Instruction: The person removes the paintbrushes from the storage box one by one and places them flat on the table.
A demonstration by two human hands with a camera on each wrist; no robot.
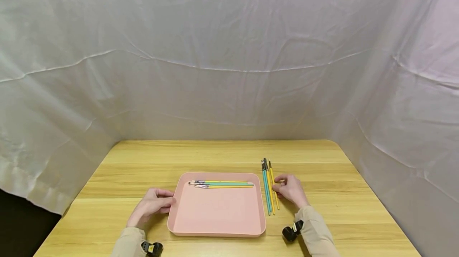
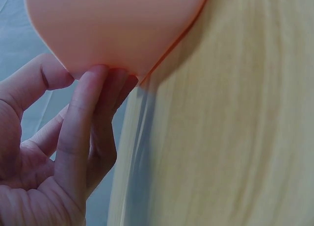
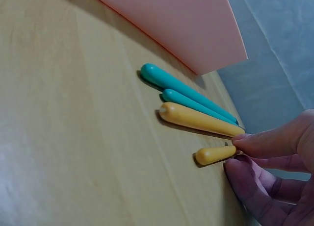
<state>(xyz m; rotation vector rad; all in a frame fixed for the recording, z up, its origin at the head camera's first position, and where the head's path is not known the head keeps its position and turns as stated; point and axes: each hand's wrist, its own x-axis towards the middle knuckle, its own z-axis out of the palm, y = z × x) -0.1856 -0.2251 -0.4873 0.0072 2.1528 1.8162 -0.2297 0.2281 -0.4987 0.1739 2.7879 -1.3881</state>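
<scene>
My left hand [image 1: 153, 204] is at the left side of a pink tray [image 1: 216, 217]. Its fingertips touch the outside of the tray wall [image 2: 122, 30] near the rim, with the thumb beside them. To the right of the tray, my right hand [image 1: 291, 190] pinches a yellow paintbrush [image 3: 213, 155] between thumb and fingers. That brush lies farthest right in a group on the table. Beside it are another yellow paintbrush [image 3: 196, 119] and two teal paintbrushes [image 3: 191, 92], handles toward me. My right fingers hide part of the pinched brush.
Several yellow and teal paintbrushes [image 1: 224, 184] lie crosswise at the tray's far side, bristles to the left. The wooden table [image 1: 143, 169] is enclosed by hanging pale grey cloth [image 1: 222, 97] at the back and sides.
</scene>
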